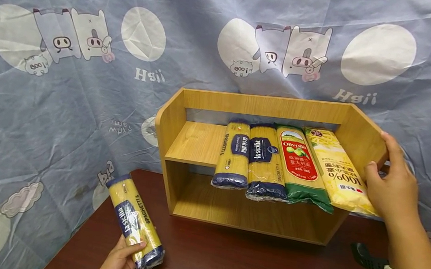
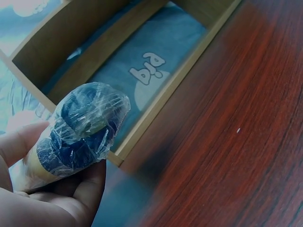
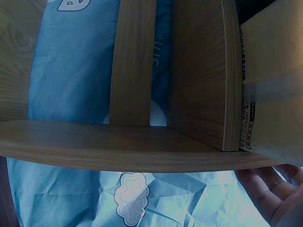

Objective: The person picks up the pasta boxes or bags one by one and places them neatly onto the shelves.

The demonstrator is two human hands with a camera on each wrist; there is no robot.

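My left hand (image 1: 120, 257) grips a clear-wrapped spaghetti pack (image 1: 134, 220) with blue ends near its lower end, left of the wooden shelf (image 1: 246, 230). In the left wrist view, thumb and fingers curl round the pack's crinkled blue end (image 2: 80, 132). At the shelf's right side panel, my right hand (image 1: 394, 190) holds the front edge, thumb on the inner side beside a yellow pasta pack (image 1: 337, 170). The right wrist view shows its fingers (image 3: 265, 189) along the outside of that panel. Two more blue-and-yellow spaghetti packs (image 1: 234, 154) and a green-and-red pasta pack (image 1: 303, 162) lie on the upper board.
The shelf stands on a dark red-brown table (image 1: 201, 257). Pack ends jut past the upper board's front edge. Left of them, bare upper board (image 1: 197, 143) shows. A blue-grey printed cloth (image 1: 195, 30) hangs behind and beside the table.
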